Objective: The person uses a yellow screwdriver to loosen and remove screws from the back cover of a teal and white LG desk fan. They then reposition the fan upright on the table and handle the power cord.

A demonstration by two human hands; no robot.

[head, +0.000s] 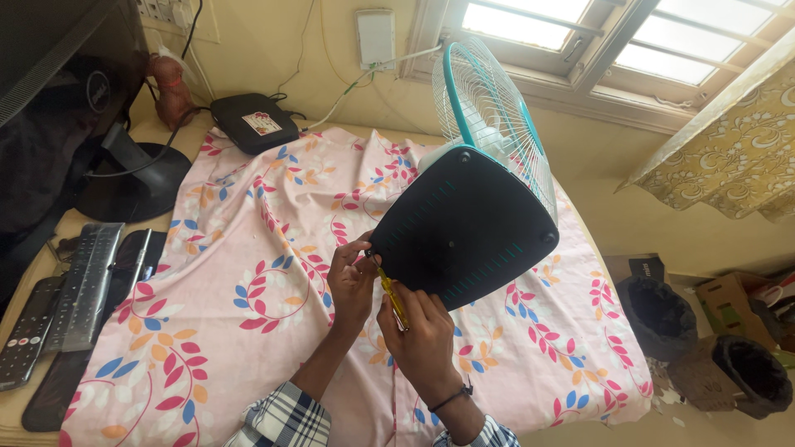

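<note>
**Screwdriver at the fan's base, on a cloth-covered worktop**

Head view: A worktop [16,414] stands under a bright window [580,33], spread with a pink flowered cloth [248,273]. On the cloth lies a table fan [489,124], tipped over so that its dark, rounded base [464,228] faces the camera and its teal-rimmed white cage points toward the window.

The right hand [422,331] is closed around a yellow-handled screwdriver [391,296], whose tip sits at the lower left edge of the base. The left hand [352,273] is curled there too, fingers pinched at the tip and touching the base rim.

Judging from this, the tip could slip off and jab the left fingers, since they sit right beside it. The fan rests on soft, loose cloth, so a hard push might rock or slide it. A loosened screw could drop into the folds and be hard to find.

Well to the left lie a keyboard [87,285] and remote controls [25,331], with a monitor stand [132,178] behind them. A black box [252,122] sits at the wall. Two dark bins [658,314] stand on the floor at right. None of these crowds the hands.
</note>
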